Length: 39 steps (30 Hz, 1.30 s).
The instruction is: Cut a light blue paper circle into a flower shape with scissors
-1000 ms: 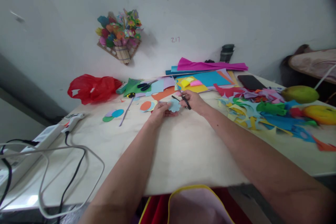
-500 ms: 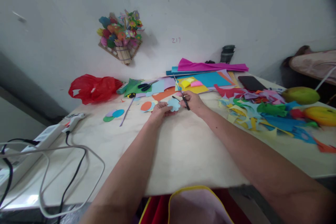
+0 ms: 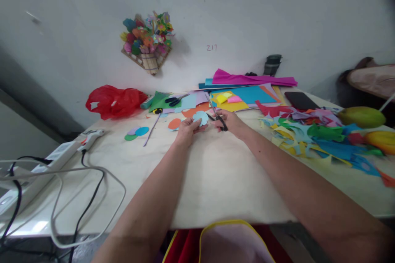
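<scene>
A light blue paper flower (image 3: 200, 118) with scalloped edges is pinched between the thumb and fingers of my left hand (image 3: 187, 130). To its right, my right hand (image 3: 230, 121) grips black-handled scissors (image 3: 220, 122). Their blades are spread and point up and away, apart from the flower. Just left of my left hand lies an orange paper circle (image 3: 174, 124), partly covered by the hand. Farther left, a blue circle (image 3: 142, 131) overlaps green and lilac ones near a thin lilac stick (image 3: 152, 130).
Colourful paper scraps (image 3: 324, 131) cover the table's right side, near a dark phone (image 3: 300, 100). Coloured sheets (image 3: 256, 93), a second pair of scissors (image 3: 174, 100) and a red plastic bag (image 3: 114, 102) lie at the back. A power strip with cables (image 3: 52, 164) is at left.
The scissors have turned and their blades now show spread apart. The paper flower sits slightly higher and farther from the scissors. The whole view has shifted a little.
</scene>
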Each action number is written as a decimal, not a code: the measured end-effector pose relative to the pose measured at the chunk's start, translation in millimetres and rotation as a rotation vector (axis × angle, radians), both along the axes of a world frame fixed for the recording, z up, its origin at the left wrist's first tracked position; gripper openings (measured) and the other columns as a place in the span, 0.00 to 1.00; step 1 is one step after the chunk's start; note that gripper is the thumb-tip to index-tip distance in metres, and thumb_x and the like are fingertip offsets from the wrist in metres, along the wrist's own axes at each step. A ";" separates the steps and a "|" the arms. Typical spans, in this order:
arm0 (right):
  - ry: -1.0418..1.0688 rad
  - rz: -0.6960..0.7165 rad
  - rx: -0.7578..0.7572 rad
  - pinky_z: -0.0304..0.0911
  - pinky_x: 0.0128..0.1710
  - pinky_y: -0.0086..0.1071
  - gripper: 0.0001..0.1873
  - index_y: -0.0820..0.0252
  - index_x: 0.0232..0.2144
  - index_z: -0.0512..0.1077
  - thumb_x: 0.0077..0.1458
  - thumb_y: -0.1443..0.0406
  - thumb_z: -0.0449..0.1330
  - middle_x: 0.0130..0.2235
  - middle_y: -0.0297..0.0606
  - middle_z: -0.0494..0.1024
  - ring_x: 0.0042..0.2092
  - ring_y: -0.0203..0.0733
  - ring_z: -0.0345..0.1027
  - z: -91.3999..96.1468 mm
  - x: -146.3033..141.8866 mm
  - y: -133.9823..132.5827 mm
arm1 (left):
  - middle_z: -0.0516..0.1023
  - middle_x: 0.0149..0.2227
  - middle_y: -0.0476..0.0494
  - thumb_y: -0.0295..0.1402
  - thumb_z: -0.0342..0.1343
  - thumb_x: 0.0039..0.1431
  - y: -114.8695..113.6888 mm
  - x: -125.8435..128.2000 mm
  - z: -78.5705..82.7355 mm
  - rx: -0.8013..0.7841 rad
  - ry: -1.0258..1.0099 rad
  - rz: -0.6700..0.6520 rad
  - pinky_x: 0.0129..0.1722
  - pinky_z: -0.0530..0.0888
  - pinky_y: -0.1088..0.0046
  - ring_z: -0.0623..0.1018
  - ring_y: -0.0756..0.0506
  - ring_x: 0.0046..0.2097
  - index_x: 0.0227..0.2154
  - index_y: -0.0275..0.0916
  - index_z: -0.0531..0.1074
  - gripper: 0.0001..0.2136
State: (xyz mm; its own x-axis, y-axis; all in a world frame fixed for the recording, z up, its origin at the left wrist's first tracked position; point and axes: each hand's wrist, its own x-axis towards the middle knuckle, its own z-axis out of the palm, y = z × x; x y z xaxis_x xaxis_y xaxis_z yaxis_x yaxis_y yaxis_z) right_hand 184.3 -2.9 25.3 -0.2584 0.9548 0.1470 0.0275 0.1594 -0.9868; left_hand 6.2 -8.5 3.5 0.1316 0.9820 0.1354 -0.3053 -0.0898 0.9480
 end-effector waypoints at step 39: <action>-0.324 0.287 -0.064 0.46 0.11 0.20 0.10 0.63 0.25 0.63 0.50 0.61 0.57 0.20 0.33 0.69 0.17 0.28 0.61 5.3 11.1 -5.3 | 0.76 0.28 0.43 0.26 0.63 0.39 0.8 -1.4 1.8 0.003 -0.237 0.003 0.40 0.71 0.70 0.77 0.47 0.32 0.26 0.30 0.72 0.09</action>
